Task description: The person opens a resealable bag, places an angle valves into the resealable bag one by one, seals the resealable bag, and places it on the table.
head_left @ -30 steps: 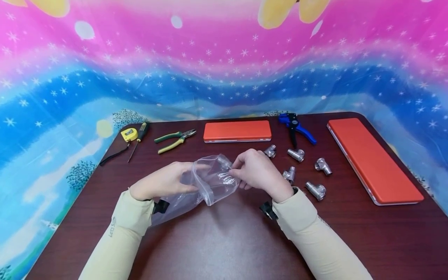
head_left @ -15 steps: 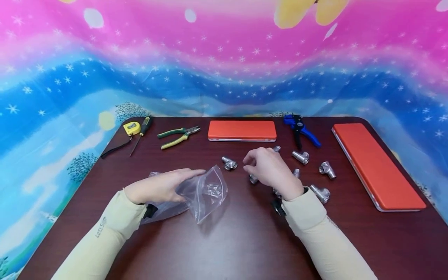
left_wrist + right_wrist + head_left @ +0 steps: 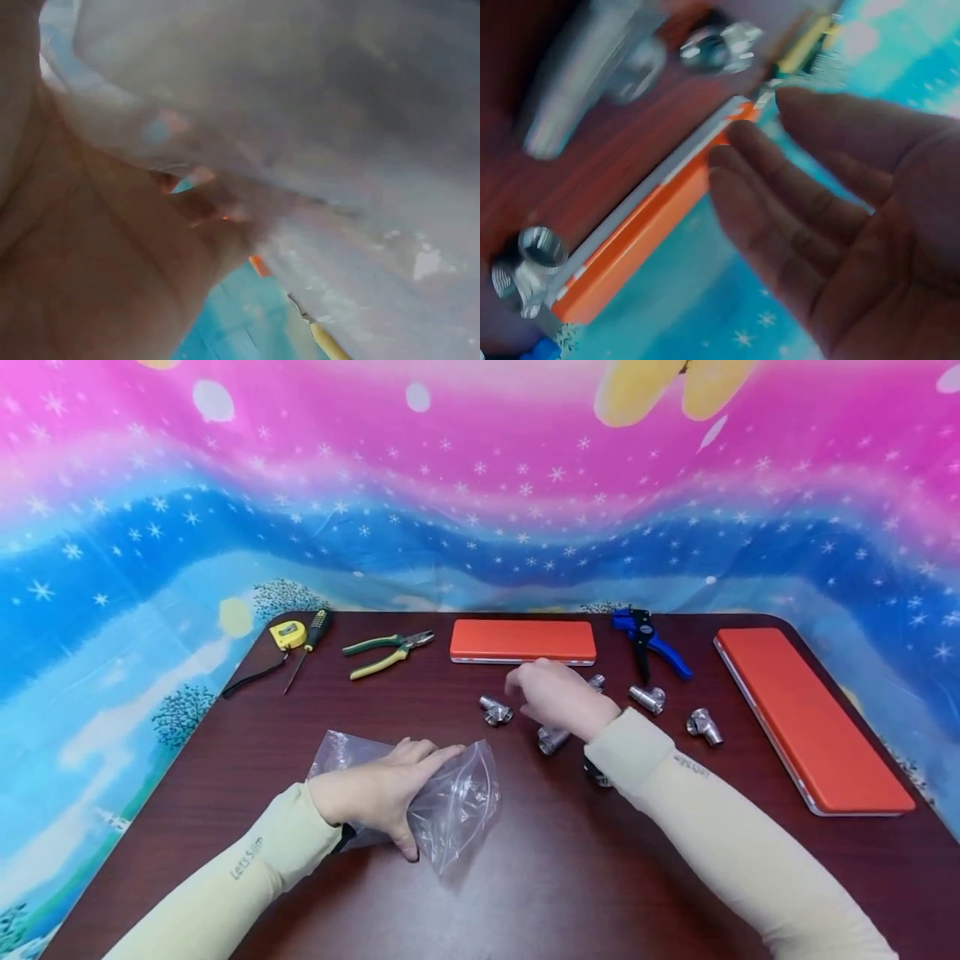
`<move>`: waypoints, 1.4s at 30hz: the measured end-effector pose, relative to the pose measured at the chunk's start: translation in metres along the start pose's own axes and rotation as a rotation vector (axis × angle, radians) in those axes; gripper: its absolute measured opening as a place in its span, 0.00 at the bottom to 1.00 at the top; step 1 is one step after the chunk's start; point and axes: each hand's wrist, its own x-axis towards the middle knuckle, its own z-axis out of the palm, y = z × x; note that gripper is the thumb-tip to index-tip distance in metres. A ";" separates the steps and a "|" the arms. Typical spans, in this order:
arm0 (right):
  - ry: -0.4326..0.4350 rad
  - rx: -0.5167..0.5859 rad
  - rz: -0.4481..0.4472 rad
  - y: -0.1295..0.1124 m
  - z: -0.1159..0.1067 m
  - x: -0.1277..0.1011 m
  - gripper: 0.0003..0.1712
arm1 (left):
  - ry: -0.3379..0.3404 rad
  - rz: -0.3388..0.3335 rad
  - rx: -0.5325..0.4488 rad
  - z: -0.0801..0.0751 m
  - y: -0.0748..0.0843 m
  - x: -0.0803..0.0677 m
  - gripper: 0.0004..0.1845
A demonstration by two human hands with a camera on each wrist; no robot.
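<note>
My left hand (image 3: 382, 789) lies over a clear plastic zip bag (image 3: 461, 797) at the table's left middle, fingers and thumb straight and spread. In the left wrist view the bag's film (image 3: 360, 172) fills most of the picture beside the palm (image 3: 97, 240). Nothing is in my right hand (image 3: 558, 697), which hovers over several shiny metal tee pipe fittings; its fingers (image 3: 772, 232) are loosely bent. One fitting (image 3: 497, 710) sits left of it, another (image 3: 551, 741) just below it. Two more fittings, one (image 3: 647, 698) and another (image 3: 705, 727), lie to its right.
A red flat case (image 3: 522, 642) stands at the back, and a longer red case (image 3: 817, 722) at the right. Blue wire strippers (image 3: 648, 643), pliers (image 3: 390, 653), a screwdriver (image 3: 309, 639) and a yellow tape measure (image 3: 287, 633) lie along the table's far side.
My right hand has left the bag and moved right, then up over the fittings. A fitting now lies left of it. The bag has sunk lower under my left hand, whose thumb has spread out.
</note>
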 end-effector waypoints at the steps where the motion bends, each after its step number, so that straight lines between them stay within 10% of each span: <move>1: -0.028 -0.016 -0.036 0.002 0.002 0.006 0.21 | 0.014 0.012 0.015 0.001 0.000 0.001 0.74; 8: -0.179 -0.056 -0.193 0.017 0.016 0.041 0.42 | 0.050 0.025 -0.046 0.003 -0.006 0.008 0.57; 22: -0.188 -0.039 -0.130 0.021 0.022 0.052 0.26 | 0.087 0.075 -0.216 0.003 -0.027 0.011 0.48; 32: 0.099 0.319 -0.014 0.024 0.008 0.002 0.32 | 0.147 0.041 -0.306 0.000 -0.038 0.009 0.53; 42: 0.235 0.497 -0.102 -0.018 0.013 -0.058 0.35 | 0.131 0.002 -0.328 -0.003 -0.038 0.010 0.49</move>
